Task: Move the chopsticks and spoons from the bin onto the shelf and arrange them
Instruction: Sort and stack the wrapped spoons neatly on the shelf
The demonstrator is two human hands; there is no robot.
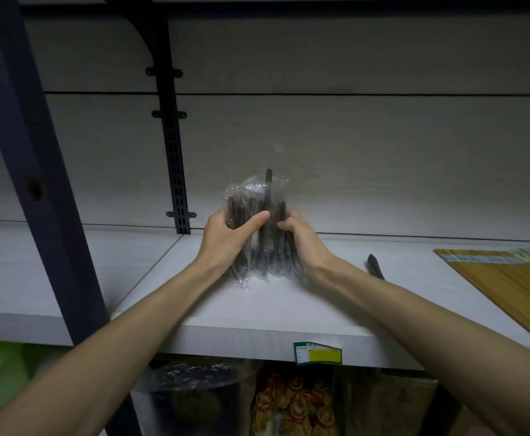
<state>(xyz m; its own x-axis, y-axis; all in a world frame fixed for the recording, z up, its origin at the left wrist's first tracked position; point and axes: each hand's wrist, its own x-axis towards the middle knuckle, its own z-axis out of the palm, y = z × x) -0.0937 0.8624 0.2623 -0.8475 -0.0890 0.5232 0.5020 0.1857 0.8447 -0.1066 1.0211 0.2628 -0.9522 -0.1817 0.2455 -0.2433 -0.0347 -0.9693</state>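
A clear plastic bag of black spoons [259, 196] stands upright on the pale shelf board [257, 306], handles up, one handle poking above the rest. My left hand [229, 237] grips its left side with the thumb across the front. My right hand [298, 237] holds its right side. One loose black spoon [374, 265] lies on the shelf just right of my right wrist. A flat pack of wooden chopsticks [502, 284] lies at the shelf's right end. The bin is out of view.
A dark slotted upright [174, 158] rises behind the bag to the left, and a dark post [37, 171] crosses the left foreground. A green and yellow price tag [317, 353] hangs on the shelf edge. Packaged goods [292, 404] sit on the level below.
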